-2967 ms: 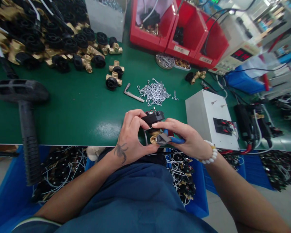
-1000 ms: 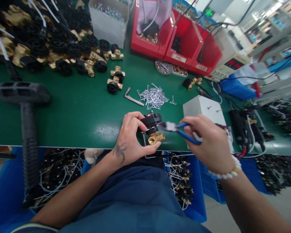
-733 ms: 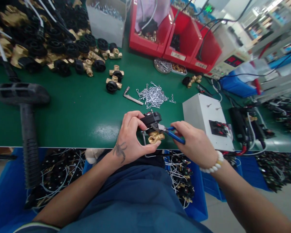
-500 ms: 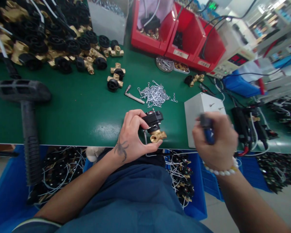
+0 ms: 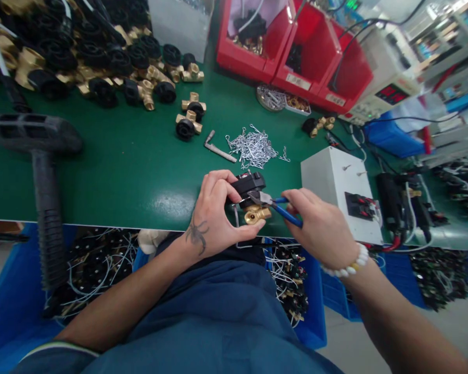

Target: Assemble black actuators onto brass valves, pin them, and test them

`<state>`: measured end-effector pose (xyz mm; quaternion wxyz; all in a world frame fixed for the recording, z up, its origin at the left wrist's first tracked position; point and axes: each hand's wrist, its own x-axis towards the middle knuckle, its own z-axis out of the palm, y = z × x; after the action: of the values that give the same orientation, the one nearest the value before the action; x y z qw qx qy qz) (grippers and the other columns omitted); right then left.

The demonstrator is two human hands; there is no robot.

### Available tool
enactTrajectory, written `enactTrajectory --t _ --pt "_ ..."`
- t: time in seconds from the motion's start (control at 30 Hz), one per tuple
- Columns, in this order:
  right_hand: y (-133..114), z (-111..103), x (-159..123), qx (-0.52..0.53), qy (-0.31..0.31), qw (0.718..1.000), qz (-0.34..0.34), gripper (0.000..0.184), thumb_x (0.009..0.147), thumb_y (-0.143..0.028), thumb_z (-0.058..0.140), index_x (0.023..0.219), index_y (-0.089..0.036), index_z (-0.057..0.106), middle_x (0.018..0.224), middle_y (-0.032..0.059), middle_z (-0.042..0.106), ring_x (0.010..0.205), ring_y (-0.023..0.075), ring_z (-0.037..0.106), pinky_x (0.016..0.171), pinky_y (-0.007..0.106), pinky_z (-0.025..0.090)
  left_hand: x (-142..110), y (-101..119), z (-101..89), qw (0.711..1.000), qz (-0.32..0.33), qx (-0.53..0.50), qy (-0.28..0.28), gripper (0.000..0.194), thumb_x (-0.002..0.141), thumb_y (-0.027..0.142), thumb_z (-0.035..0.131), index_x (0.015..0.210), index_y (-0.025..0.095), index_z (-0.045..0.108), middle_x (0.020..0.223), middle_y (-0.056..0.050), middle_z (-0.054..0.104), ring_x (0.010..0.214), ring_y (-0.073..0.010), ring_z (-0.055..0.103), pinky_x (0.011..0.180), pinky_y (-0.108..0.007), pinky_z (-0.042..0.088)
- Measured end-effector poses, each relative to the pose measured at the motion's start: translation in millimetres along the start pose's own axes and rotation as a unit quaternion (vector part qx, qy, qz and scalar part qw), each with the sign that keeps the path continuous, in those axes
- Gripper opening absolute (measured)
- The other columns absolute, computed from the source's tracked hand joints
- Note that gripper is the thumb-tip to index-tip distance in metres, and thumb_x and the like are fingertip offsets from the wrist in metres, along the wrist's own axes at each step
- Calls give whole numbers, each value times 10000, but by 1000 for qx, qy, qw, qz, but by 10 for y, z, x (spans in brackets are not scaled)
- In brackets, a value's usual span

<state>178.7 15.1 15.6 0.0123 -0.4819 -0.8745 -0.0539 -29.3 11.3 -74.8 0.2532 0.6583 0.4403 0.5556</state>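
Near the table's front edge, my left hand (image 5: pixel 214 215) is closed around a brass valve (image 5: pixel 257 214) with a black housing (image 5: pixel 251 182) on top. My thumb supports the brass body from below while the fingers grip the black part. In my right hand (image 5: pixel 324 226) are blue-handled pliers (image 5: pixel 287 213), their handles somewhat apart. The pliers' jaws reach the neck between housing and brass body; whether they grip a pin there I cannot tell. Beyond the valve lies a heap of silver spring clips (image 5: pixel 253 147), with one loose clip (image 5: pixel 284 154) beside it.
A white box (image 5: pixel 327 179) with switches stands right of my hands. An L-shaped tool (image 5: pixel 219 150) lies left of the clips. Red bins (image 5: pixel 253 65) stand at the back, many valves (image 5: pixel 101 91) at back left. A large black tool (image 5: pixel 49 208) is at left. Blue crates (image 5: pixel 314 322) sit below the edge.
My right hand has moved left from in front of the white box, bringing the pliers' jaws to the valve. My left hand still holds the valve in nearly the same place.
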Motion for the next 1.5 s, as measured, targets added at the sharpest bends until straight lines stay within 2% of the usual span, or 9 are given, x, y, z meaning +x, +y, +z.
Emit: enactTrajectory --t 0.17,0.33,0.37,0.5,0.6,0.8,1.07,1.37,1.5 --pt "24 -32 -9 48 187 979 60 194 864 -126 554 1034 -209 593 814 16 616 634 132 553 610 274 446 1 5 7 1000 -5 -2 -6 462 668 304 843 875 237 436 1107 -83 563 1057 -257 589 905 -465 535" --pt "6 56 10 45 8 999 11 173 830 -130 524 966 -187 613 784 44 633 635 165 577 552 289 423 7 16 -10 1000 1 9 -13 453 690 306 831 885 245 428 1118 -89 574 1081 -261 595 920 -480 535" --pt "2 62 15 63 2 998 22 176 833 -138 525 973 -186 620 790 43 636 636 161 574 562 290 430 8 20 -14 1000 1 13 -16 452 696 311 831 890 246 428 1120 -90 575 1087 -262 597 922 -481 537" --pt "-14 60 4 156 54 975 146 138 892 -241 578 1017 -199 619 797 8 631 614 125 553 585 275 441 6 35 -20 999 7 30 -16 480 718 400 845 926 264 435 1101 -80 584 1082 -265 604 906 -490 541" --pt "-19 124 -40 199 38 957 206 200 910 -368 619 1018 -200 622 806 9 646 655 132 592 593 271 454 4 49 -15 999 0 39 -18 502 717 427 846 973 281 439 1088 -70 597 1053 -272 610 878 -490 542" --pt "-44 305 -117 259 7 940 224 270 918 -456 629 986 -195 640 796 20 668 665 142 608 568 262 447 7 57 -9 998 23 50 -11 475 744 372 819 1016 279 441 1089 -73 615 1056 -262 612 872 -477 546" --pt "-83 274 -136 288 65 920 256 227 905 -412 627 985 -200 649 850 26 683 712 148 636 614 272 497 -20 54 -16 998 22 57 -4 488 726 421 850 1010 271 482 1102 -75 610 1063 -268 618 865 -481 566" --pt "-140 259 -212 279 80 921 259 199 910 -365 620 1025 -203 639 864 16 654 730 139 629 659 273 522 -28 59 -42 999 23 37 5 536 713 441 871 1019 289 458 1101 -57 587 1075 -262 604 895 -501 570" --pt "-132 309 -221 269 71 923 267 295 906 -437 618 1073 -195 631 900 32 657 746 153 626 695 304 532 -52 52 -36 999 1 -26 29 534 715 445 870 1026 262 477 1104 -64 568 1074 -249 585 830 -464 588"
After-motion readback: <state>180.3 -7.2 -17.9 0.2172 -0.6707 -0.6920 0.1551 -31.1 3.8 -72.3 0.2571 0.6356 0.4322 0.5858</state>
